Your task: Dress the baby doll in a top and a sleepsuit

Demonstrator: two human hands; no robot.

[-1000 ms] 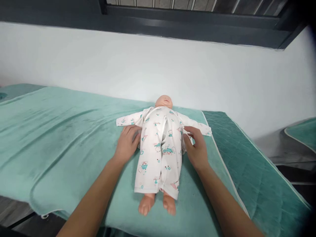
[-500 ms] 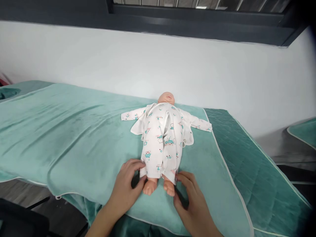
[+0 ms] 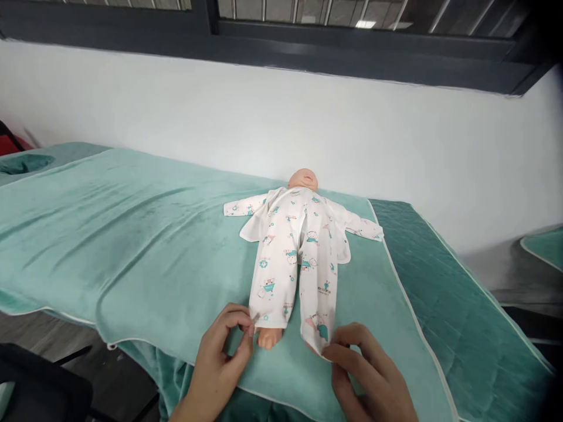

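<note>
A baby doll (image 3: 303, 179) lies on its back, head toward the wall, arms spread in a white printed top (image 3: 365, 227). White printed baby pants (image 3: 275, 275) cover its legs. My left hand (image 3: 226, 351) pinches the hem of the leg on the left, beside a bare doll foot (image 3: 269, 338). At the other leg, my right hand (image 3: 367, 372) has its fingers closed on the hem, which is pulled out to the right. That cuff hides the second foot.
A pale green blanket (image 3: 167, 258) covers the bed under the doll. Darker quilted fabric (image 3: 457, 287) shows on the right. Behind are a white wall (image 3: 264, 117) and a dark window frame (image 3: 352, 55). A black chair (image 3: 44, 381) stands at lower left.
The pant leg on the right has been drawn down and outward over the foot by my right hand. The legs are further apart. My left hand stays at its hem. The view has shifted slightly.
</note>
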